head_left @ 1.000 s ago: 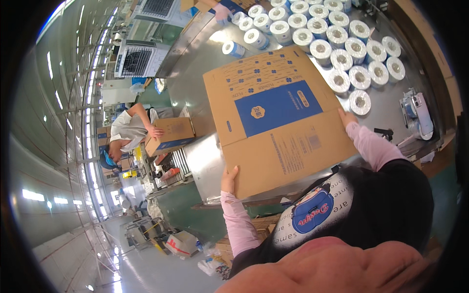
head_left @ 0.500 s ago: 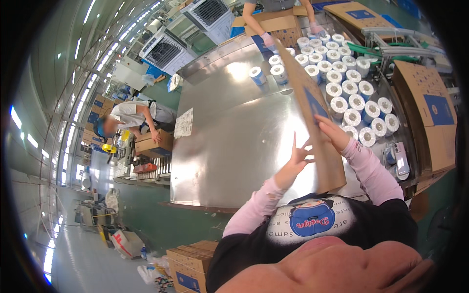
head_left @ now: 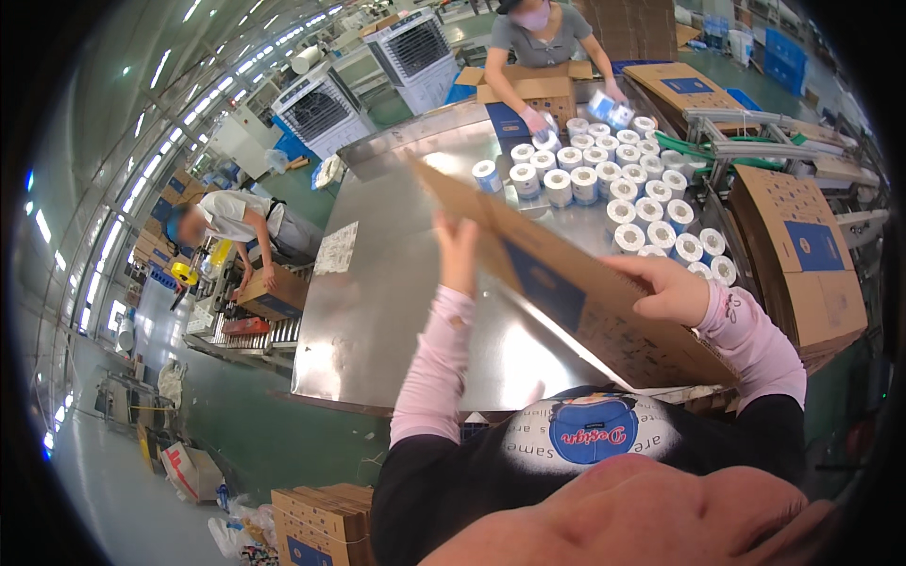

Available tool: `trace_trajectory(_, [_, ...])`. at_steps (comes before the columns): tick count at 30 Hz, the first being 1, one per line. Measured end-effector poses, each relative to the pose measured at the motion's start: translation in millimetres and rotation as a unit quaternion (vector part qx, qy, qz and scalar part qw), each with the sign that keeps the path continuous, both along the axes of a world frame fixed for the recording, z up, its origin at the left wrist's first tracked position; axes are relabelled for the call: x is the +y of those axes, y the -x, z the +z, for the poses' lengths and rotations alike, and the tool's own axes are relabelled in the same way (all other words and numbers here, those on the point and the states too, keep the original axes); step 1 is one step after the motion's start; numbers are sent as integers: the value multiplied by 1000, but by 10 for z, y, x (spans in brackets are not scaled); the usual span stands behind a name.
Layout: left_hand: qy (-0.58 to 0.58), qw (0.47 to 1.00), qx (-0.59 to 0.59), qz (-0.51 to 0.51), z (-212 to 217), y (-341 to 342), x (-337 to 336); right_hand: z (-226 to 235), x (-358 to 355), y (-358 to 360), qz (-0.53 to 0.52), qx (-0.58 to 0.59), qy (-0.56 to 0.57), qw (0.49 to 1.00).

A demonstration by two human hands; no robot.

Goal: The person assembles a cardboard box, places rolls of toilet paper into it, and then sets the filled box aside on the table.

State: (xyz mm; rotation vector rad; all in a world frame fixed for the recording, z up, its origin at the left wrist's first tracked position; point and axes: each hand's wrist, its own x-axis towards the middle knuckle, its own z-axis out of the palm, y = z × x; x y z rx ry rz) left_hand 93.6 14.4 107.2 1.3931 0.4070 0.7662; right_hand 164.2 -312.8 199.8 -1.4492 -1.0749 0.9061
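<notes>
Carton of flat, brown, blue-printed cardboard (head_left: 566, 292) tilts above shiny metal table (head_left: 368, 321); right hand (head_left: 670, 291) grasps its upper edge, left hand (head_left: 457, 253) touches it, grip unclear.

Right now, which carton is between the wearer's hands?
The flat carton tilted over the metal table, between left hand and right hand; no other carton touches either hand.

Looks like a factory packing hall, with wrapped rolls (head_left: 584, 183) massed on a metal worktable (head_left: 377, 292), a roller conveyor (head_left: 270, 339), stacked flat cartons (head_left: 802, 255), two co-workers (head_left: 550, 49) at boxes (head_left: 274, 296) and strip lights (head_left: 161, 68).
</notes>
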Motion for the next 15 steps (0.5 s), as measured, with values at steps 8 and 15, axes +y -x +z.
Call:
trace_trajectory(8, [-19, 990, -59, 129, -429, 346, 1448, -422, 251, 189, 171, 13, 79, 982])
trace_trajectory(15, [69, 988, -8, 139, -247, 945, 1062, -688, 137, -299, 180, 150, 61, 970])
